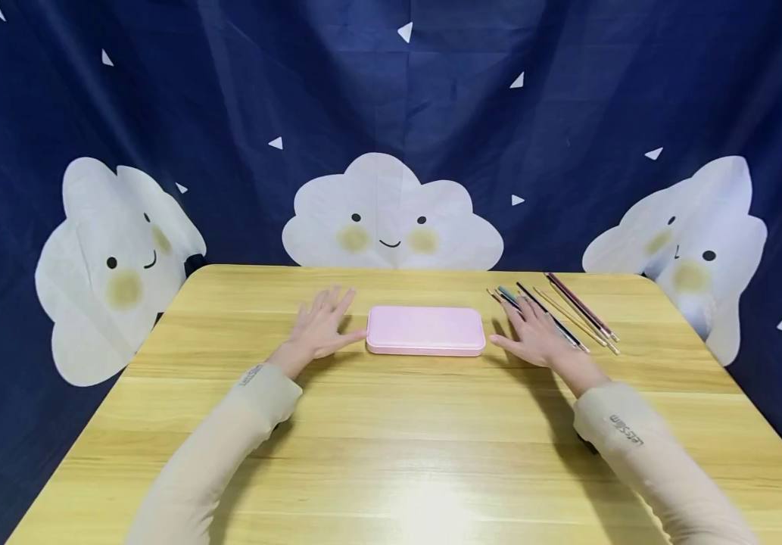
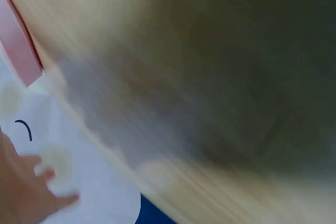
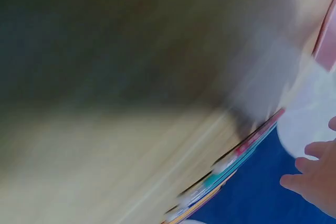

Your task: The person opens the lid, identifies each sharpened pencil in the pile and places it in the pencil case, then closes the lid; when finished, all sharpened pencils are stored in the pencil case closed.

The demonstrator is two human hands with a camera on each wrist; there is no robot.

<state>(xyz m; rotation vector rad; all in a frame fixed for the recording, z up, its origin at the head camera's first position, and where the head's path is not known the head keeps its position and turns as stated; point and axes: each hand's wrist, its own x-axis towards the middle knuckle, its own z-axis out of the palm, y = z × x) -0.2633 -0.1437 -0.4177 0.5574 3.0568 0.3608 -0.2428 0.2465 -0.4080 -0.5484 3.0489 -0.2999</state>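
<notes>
Pink case [image 1: 426,329] sits mid-frame, left hand [image 1: 319,329] and right hand [image 1: 530,333] spread wide, empty, either side; seems like lining-up, next probably needs a two-sided grip.

Pink case [image 1: 426,328] on wood-grained table [image 1: 404,424]

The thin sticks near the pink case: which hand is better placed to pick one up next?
Probably the right hand: its outstretched fingers are over or right beside the thin sticks. The left hand is at the opposite end of the pink case, farther away.
</notes>
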